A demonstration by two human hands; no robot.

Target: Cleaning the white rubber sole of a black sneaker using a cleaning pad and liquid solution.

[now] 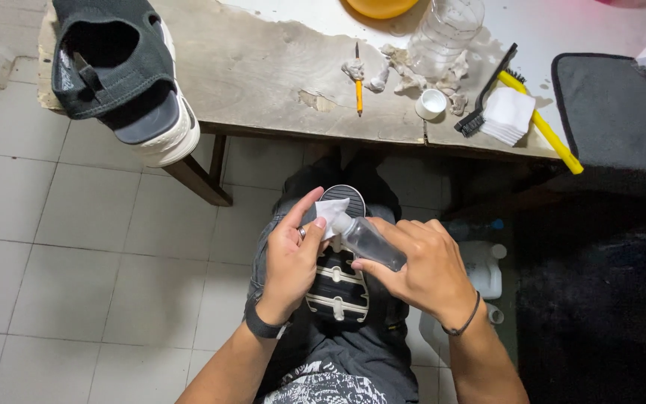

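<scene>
My left hand (291, 262) pinches a small white cloth pad (331, 212) between thumb and fingers. My right hand (422, 269) grips a small clear plastic bottle (368, 241), tipped so that its mouth presses into the pad. Under both hands a sandal (338, 284) lies sole up on my lap, its sole black with pale ridges. The matching dark sandal (121, 75) with a white sole sits at the left end of the worn wooden table (263, 82).
On the table lie a pencil (358, 88), crumpled used wipes (405, 75), a white bottle cap (431, 104), a large clear bottle (446, 30), a black brush (485, 93), a yellow-handled brush (551, 135), a stack of white pads (508, 114) and a dark mat (622, 112). White jugs (484, 269) stand on the tiled floor.
</scene>
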